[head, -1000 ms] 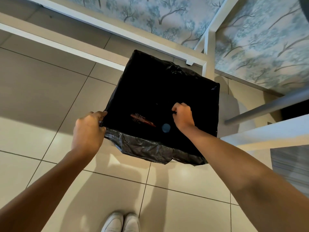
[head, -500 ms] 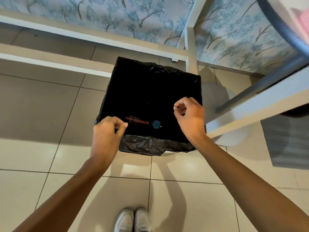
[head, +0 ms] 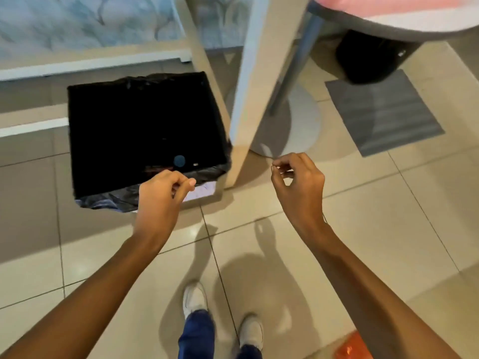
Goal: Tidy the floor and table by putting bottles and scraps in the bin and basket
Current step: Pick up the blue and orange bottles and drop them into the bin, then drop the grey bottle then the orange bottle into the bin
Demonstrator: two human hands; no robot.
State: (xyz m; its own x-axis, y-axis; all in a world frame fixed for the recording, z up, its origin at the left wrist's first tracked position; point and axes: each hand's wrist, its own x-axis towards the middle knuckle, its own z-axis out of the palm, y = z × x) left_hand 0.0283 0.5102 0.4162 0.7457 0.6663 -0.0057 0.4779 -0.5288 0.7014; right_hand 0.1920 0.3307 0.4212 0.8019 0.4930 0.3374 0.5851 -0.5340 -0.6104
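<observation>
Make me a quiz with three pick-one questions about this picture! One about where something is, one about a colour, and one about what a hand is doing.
1. Where is the orange scrap?
A. in the bin
B. on the floor
C. on the table

2. What colour is the bin bag?
A. white
B. black
C. green

3. What does the right hand hold?
A. a bottle
B. a broom
C. nothing

Answers:
1 B: it lies on the tiles at the lower right corner.
2 B: the liner is black all over.
3 C: its fingers curl loosely around empty air.
</observation>
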